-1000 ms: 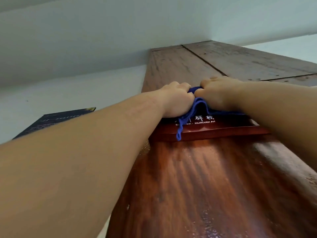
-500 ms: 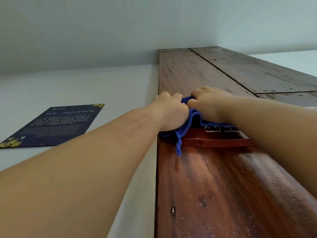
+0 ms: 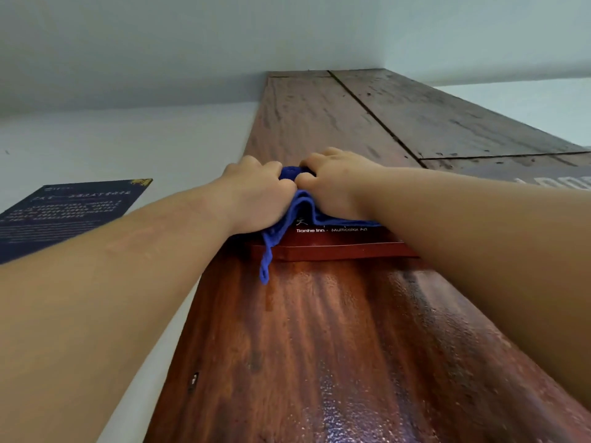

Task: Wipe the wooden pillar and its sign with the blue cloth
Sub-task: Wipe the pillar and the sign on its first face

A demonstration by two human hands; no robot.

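Two bare arms reaching up along a tall wooden pillar [image 3: 319, 330], seen from below against a pale wall [image 3: 160, 145]. Far left on that wall, a dark navy poster [image 3: 68, 212] with small light print, well apart from the pillar. Next, left hand [image 3: 256, 196] with fingers curled over, gripping the left part of a bunched blue cloth [image 3: 302, 207] and pressing it against the pillar's face. Blue cloth squeezed between both hands, a narrow tail [image 3: 265, 263] of it hanging down past the sign's lower left corner onto the glossy reddish wood. Just below the cloth, a red-brown sign [image 3: 339, 243] fixed to the pillar, upper part covered by cloth, white lettering "Tianhe Inn · Multicolor Art" showing under the cloth's edge. Right hand [image 3: 335, 183] touching the left one, fingers curled down over the cloth's right part, thumb tucked beside it. Above and right, duller weathered boards [image 3: 431, 123] running up to the ceiling.
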